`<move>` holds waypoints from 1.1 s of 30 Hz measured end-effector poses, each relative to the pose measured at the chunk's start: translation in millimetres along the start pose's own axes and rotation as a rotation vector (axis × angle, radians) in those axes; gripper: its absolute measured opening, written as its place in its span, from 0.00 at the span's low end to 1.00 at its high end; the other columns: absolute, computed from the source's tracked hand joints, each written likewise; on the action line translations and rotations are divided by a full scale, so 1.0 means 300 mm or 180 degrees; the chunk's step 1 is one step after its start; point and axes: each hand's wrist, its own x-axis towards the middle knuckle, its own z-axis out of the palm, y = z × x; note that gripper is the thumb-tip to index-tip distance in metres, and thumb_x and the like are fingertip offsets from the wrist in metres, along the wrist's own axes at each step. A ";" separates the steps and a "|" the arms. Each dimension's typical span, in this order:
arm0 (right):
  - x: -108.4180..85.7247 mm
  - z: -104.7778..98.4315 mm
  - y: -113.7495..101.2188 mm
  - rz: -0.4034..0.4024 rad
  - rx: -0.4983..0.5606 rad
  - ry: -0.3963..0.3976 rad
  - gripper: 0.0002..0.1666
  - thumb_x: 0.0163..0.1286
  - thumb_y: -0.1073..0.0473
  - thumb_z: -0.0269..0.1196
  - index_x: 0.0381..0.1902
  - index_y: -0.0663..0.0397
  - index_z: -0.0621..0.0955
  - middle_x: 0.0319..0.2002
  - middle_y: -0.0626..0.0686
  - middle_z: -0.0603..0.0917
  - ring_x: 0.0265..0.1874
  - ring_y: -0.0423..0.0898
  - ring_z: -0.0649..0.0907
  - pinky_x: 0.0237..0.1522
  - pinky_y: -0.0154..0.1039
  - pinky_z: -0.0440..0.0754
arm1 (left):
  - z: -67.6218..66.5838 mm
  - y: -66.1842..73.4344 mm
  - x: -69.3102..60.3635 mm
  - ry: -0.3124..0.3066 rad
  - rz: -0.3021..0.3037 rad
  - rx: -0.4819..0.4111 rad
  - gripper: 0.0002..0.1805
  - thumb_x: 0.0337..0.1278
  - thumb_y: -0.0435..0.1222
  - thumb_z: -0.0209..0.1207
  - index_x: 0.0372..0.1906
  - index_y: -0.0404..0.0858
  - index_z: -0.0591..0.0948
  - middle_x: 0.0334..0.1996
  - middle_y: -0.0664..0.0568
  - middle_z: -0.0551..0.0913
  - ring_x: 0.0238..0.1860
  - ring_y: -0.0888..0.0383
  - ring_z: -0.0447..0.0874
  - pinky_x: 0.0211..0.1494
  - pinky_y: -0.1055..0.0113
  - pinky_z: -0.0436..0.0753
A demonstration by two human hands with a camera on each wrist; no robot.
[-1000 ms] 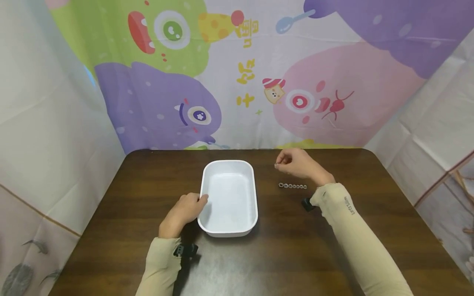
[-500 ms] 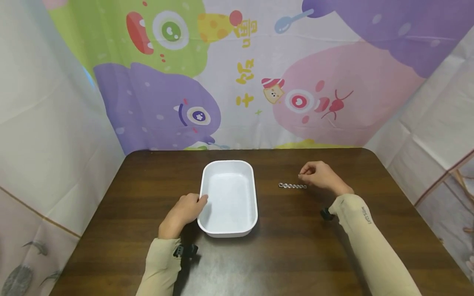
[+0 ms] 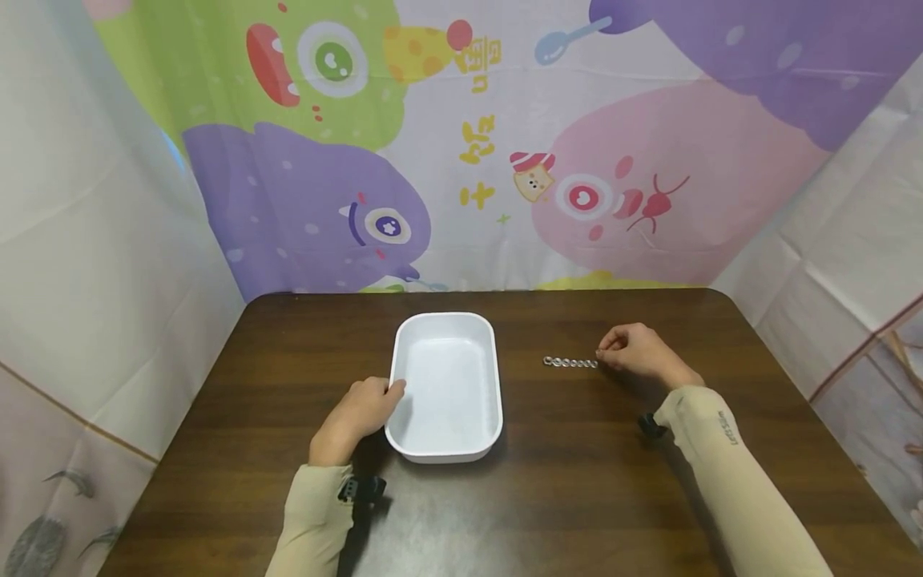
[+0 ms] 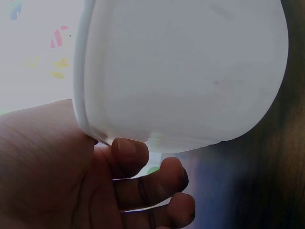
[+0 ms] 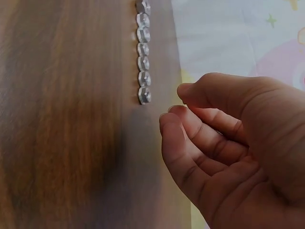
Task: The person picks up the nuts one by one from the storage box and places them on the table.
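A deep white rectangular tray (image 3: 443, 393) stands on the table, its inside bare. My left hand (image 3: 360, 413) grips the tray's left wall, thumb over the rim and fingers outside. In the left wrist view, the curled fingers (image 4: 174, 179) show beside the tray wall (image 4: 190, 71). Several small silver hex nuts (image 3: 570, 363) lie in a straight row right of the tray. My right hand (image 3: 634, 350) is close to the row's right end. In the right wrist view, its bent fingers and thumb are apart, a short gap from the nearest nut (image 5: 145, 95), with nothing visible between them.
The brown wooden table (image 3: 562, 497) carries the tray and the nuts. Behind its far edge hangs a cartoon-printed cloth (image 3: 476, 240). Pale cloth sheets flank both sides. A small black device (image 3: 363, 489) sits at the left wrist, another (image 3: 652, 426) at the right.
My right hand has moved right and nearer, from behind the row's left end to beside its right end. The left hand, tray and row have stayed in place.
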 end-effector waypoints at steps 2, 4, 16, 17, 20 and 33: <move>-0.002 0.001 0.003 -0.0004 -0.0037 -0.0022 0.08 0.69 0.61 0.67 0.39 0.62 0.84 0.31 0.53 0.84 0.28 0.44 0.82 0.31 0.37 0.80 | -0.003 0.002 -0.003 -0.0004 -0.0009 0.0000 0.24 0.77 0.48 0.45 0.28 0.38 0.81 0.25 0.49 0.77 0.34 0.53 0.76 0.42 0.59 0.76; -0.006 0.003 0.009 -0.0006 -0.0043 -0.0047 0.08 0.69 0.61 0.67 0.39 0.62 0.84 0.30 0.53 0.84 0.27 0.44 0.82 0.31 0.37 0.79 | -0.004 0.005 -0.005 -0.0013 -0.0021 -0.0010 0.24 0.77 0.48 0.45 0.28 0.38 0.80 0.25 0.49 0.76 0.34 0.53 0.76 0.42 0.59 0.76; -0.006 0.009 0.045 0.0055 -0.0156 -0.0115 0.07 0.69 0.62 0.67 0.38 0.62 0.84 0.27 0.51 0.82 0.25 0.44 0.79 0.30 0.39 0.78 | -0.003 0.005 0.000 0.0032 -0.0031 0.0018 0.24 0.77 0.47 0.46 0.24 0.39 0.77 0.23 0.49 0.74 0.33 0.52 0.75 0.40 0.60 0.75; -0.005 0.010 0.046 0.0064 -0.0169 -0.0134 0.07 0.69 0.62 0.66 0.38 0.62 0.84 0.27 0.51 0.82 0.25 0.44 0.79 0.30 0.39 0.78 | -0.003 0.004 0.000 0.0027 -0.0031 0.0019 0.24 0.77 0.47 0.46 0.24 0.39 0.77 0.23 0.49 0.74 0.33 0.52 0.75 0.40 0.60 0.75; -0.001 0.012 0.052 0.0084 -0.0177 -0.0190 0.07 0.69 0.62 0.66 0.39 0.62 0.84 0.27 0.51 0.82 0.25 0.44 0.79 0.30 0.39 0.78 | -0.002 0.004 -0.001 0.0021 -0.0029 0.0021 0.24 0.77 0.47 0.46 0.24 0.39 0.77 0.23 0.49 0.74 0.32 0.52 0.75 0.40 0.59 0.75; 0.015 0.014 0.041 0.0171 -0.0196 -0.0349 0.07 0.71 0.61 0.66 0.40 0.61 0.84 0.29 0.52 0.83 0.26 0.45 0.78 0.33 0.40 0.77 | 0.000 -0.002 0.003 0.0009 -0.0033 -0.0018 0.24 0.77 0.48 0.45 0.27 0.38 0.79 0.24 0.49 0.75 0.33 0.53 0.75 0.40 0.60 0.75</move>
